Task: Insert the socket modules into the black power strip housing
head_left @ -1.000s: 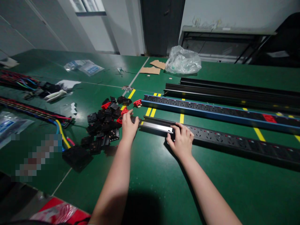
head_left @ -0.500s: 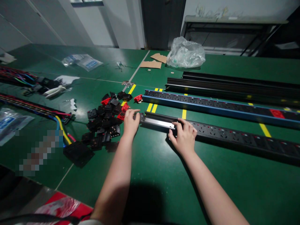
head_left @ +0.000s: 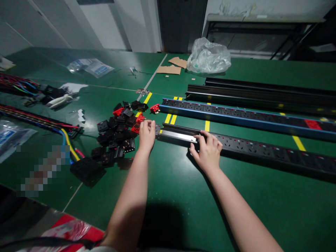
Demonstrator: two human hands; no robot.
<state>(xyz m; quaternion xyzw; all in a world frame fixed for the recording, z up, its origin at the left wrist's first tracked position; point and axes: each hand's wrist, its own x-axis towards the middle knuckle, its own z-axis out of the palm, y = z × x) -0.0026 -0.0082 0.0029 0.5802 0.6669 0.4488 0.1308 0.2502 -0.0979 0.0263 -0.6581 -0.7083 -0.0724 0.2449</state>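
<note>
Head view: at the left end of the black socket strip [head_left: 249, 148], the left hand [head_left: 147, 137] clamps its fingers on a dark module [head_left: 158, 130]; the right hand [head_left: 209, 152] touches the strip, fingers apart.

left hand [head_left: 147, 135] and right hand [head_left: 208, 152], bare; forearms [head_left: 131, 194], likewise bare and tapering; pale cloth [head_left: 104, 249], a sliver, lower left.
</note>
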